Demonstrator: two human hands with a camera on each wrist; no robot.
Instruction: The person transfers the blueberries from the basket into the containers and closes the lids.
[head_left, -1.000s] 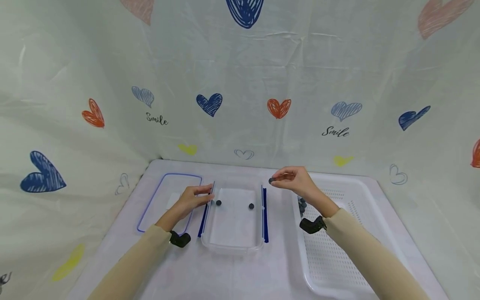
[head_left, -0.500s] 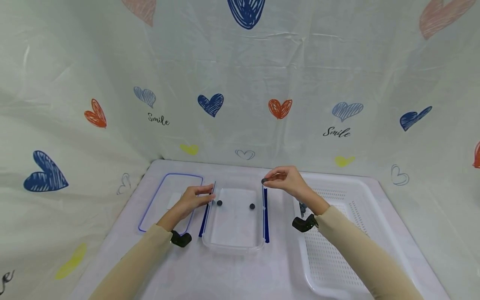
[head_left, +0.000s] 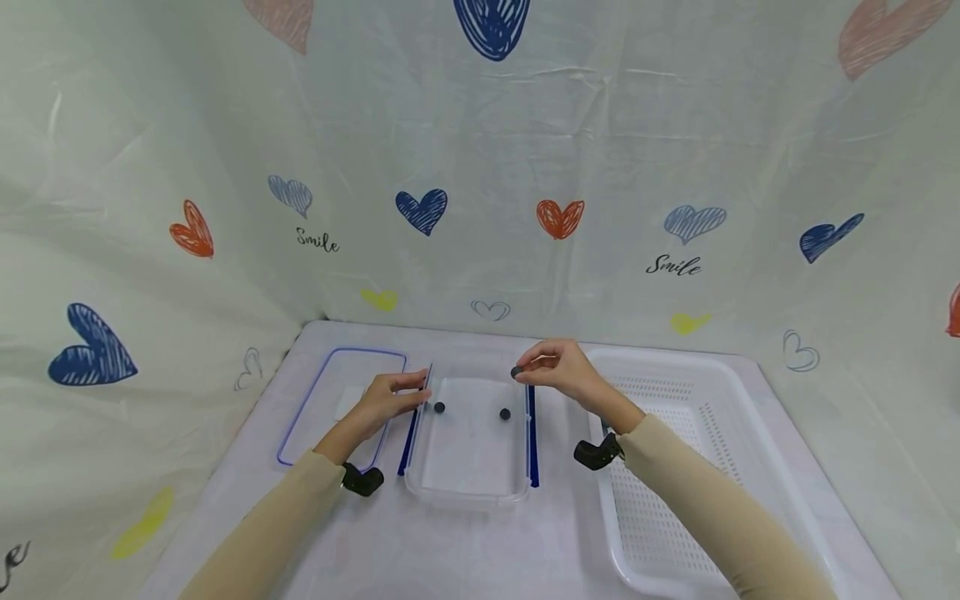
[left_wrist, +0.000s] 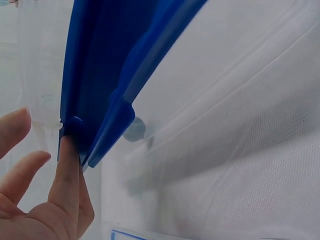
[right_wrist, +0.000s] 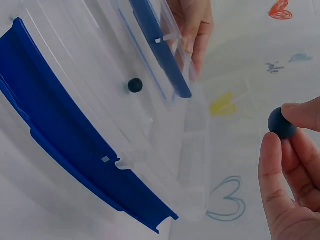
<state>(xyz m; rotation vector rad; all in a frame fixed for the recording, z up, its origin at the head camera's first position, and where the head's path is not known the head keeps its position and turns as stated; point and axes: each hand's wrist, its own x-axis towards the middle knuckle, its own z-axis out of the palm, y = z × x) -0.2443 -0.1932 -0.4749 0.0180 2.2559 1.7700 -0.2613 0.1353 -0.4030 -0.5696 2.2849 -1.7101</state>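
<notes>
While the right hand pinches a dark-blue ball near the clear box, the left hand, fingers loosely spread, touches its blue latch; light, steady pressure should serve.

The ball is dark blue-grey, the latches blue, the pale sheet heart-patterned.

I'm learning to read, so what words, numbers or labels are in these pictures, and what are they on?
"Smile": black cursive, left side of the pale heart-printed sheet.
"Smile": black cursive, right side of that sheet.
Black lettering, head view's left edge: cut off, unreadable.
Small dark lettering on the sheet, right wrist view: too blurred.
Clear rectangular plastic box: nothing readable.
</notes>
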